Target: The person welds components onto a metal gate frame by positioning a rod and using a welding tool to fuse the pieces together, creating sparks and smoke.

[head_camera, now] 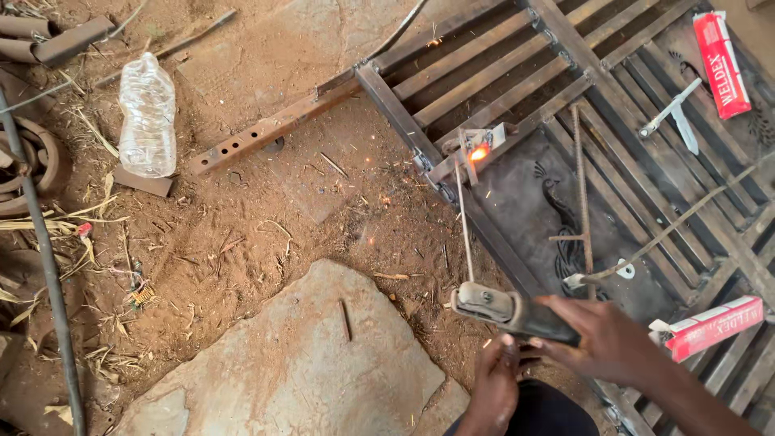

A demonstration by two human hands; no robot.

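A grey-and-black metal electrode holder (513, 312) is gripped by the fingers of the right hand (609, 343) — its thin welding rod (463, 218) glowing orange against the dark steel gate frame (404, 121). The left hand (494, 387) is kept just beneath, fingers curled — holding nothing.

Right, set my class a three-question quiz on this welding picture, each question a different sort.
1. True or false: the welding rod has its glowing tip on the metal frame.
2. Which hand grips the rod holder? A) left B) right
3. Fill in: a clear plastic ____ lies on the dirt.

Key:
1. True.
2. B, the right hand; the left hand sits just below it.
3. Bottle.
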